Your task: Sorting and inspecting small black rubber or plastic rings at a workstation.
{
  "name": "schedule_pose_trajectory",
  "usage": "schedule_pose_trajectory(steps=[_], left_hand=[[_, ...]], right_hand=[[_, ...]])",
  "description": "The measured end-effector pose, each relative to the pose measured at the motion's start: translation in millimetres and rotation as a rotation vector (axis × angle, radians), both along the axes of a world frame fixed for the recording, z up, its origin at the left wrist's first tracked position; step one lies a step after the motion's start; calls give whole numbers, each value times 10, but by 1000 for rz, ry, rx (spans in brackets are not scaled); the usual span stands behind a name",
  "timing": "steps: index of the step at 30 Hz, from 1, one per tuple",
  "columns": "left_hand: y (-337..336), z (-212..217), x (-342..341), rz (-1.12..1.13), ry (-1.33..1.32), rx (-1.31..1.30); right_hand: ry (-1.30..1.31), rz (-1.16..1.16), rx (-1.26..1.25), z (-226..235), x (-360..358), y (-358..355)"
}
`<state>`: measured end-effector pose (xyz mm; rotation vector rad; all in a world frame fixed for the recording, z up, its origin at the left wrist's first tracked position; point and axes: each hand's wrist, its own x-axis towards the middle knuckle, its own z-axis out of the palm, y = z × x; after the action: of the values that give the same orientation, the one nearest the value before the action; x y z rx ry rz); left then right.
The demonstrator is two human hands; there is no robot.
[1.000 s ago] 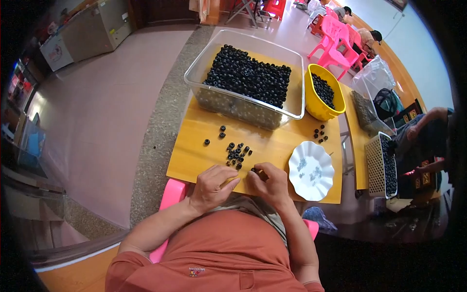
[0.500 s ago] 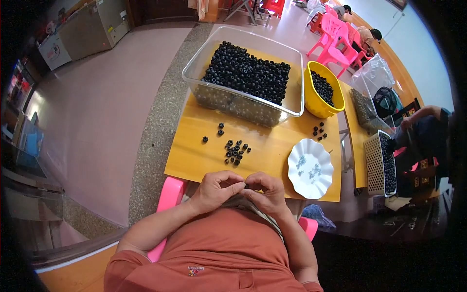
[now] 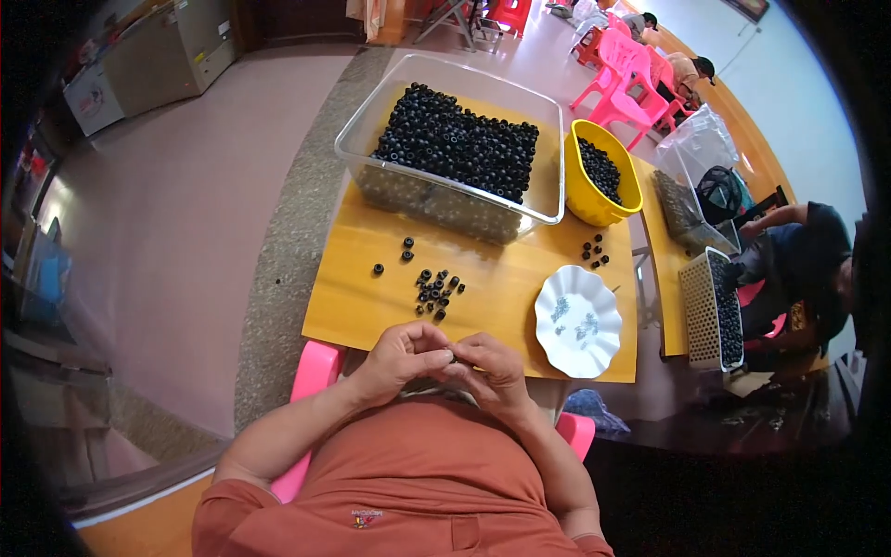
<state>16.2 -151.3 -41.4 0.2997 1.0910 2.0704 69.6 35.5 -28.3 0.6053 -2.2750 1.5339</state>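
My left hand (image 3: 408, 362) and my right hand (image 3: 492, 369) meet just past the near edge of the yellow table (image 3: 348, 302). Both are closed, thumbs and fingertips pinching a small dark piece (image 3: 452, 356) between them; fingers hide most of it. Ahead of them lies a loose cluster of small black round parts with holes (image 3: 432, 295), with a few more (image 3: 407, 243) farther off. Right of my hands stands a white scalloped plate (image 3: 568, 358) holding two little heaps of tiny pale pieces (image 3: 587, 325), too small to name.
A clear plastic bin (image 3: 554, 221) full of black parts stands at the table's back, beside a yellow basin (image 3: 594, 212) of them. Several black parts (image 3: 595, 249) lie before the basin. At right, a co-worker (image 3: 807, 260) sits by a perforated basket (image 3: 701, 316). Pink chairs (image 3: 624, 79) stand beyond.
The view has shifted slightly, so the table appears farther left. My right fingers have moved closer over the left fingertips, and the pinched piece is turned. The co-worker leans farther into view.
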Motion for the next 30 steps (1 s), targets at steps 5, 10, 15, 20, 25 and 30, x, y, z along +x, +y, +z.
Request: schedule_pose_trajectory(steps=[5,10,15,20,25,30], left_hand=[[8,90,10,-22,-68,8],[26,46,65,15,-149,50],[43,26,104,16,-250,93],[53,29,107,20,-260,83],[40,66,105,21,-255,84],[44,66,92,27,-264,56]], right_hand=[[60,-37,80,-14,50,-16],[185,-194,171,-25,80,-57],[229,-227,186,-95,102,-48],[227,-198,182,-58,74,-53],[-29,-100,76,29,82,-42],[24,-94,13,-84,62,-20]])
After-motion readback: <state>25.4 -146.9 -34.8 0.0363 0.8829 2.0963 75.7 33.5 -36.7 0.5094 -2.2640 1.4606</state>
